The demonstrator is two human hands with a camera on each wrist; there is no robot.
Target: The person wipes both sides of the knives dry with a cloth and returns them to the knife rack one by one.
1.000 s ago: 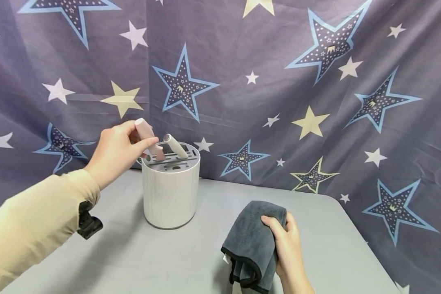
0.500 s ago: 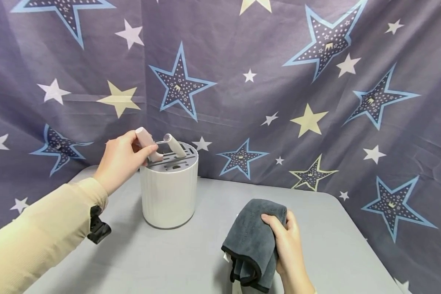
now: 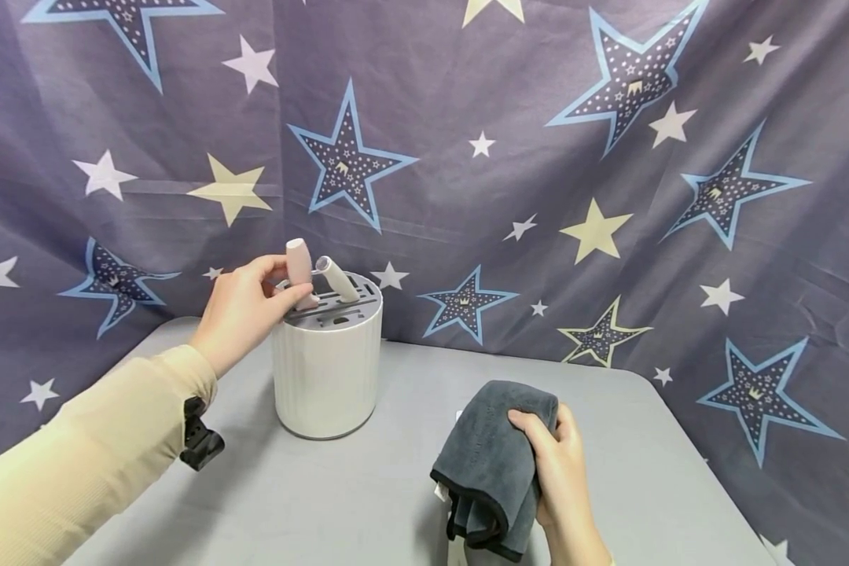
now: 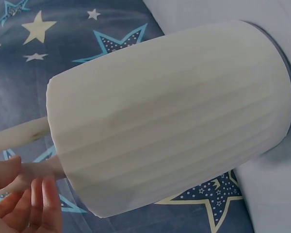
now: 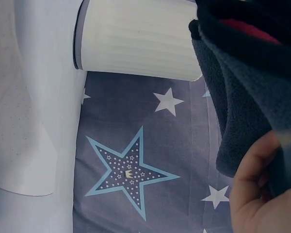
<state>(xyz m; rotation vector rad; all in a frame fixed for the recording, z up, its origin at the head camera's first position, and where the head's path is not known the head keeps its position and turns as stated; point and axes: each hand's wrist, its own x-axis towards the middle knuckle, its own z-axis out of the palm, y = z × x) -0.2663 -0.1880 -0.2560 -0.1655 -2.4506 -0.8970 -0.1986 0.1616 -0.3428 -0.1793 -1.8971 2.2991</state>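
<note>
My left hand (image 3: 240, 314) grips the pale pink handle of a knife (image 3: 298, 259), which stands nearly upright in the slotted top of a white ribbed knife block (image 3: 327, 385). Its blade is out of sight. Beside it a cream-handled knife (image 3: 338, 280) leans in another slot. The left wrist view shows my fingers round the pink handle close to the block's rim. At the front right my right hand (image 3: 562, 472) holds a folded dark grey cloth (image 3: 491, 452) with black edging, thumb on top. A bit of red shows inside the cloth in the right wrist view.
The grey table (image 3: 403, 409) runs back to a purple star-printed curtain (image 3: 453, 196). At the left of the right wrist view lies a pale speckled flat thing (image 5: 26, 136), its kind unclear. Part of a pale object (image 3: 456, 553) shows under the cloth.
My left hand has lowered the pink-handled knife into the block, and its visible blade has vanished. The handle has then tipped from leaning left to nearly upright. My right hand has hardly moved.
</note>
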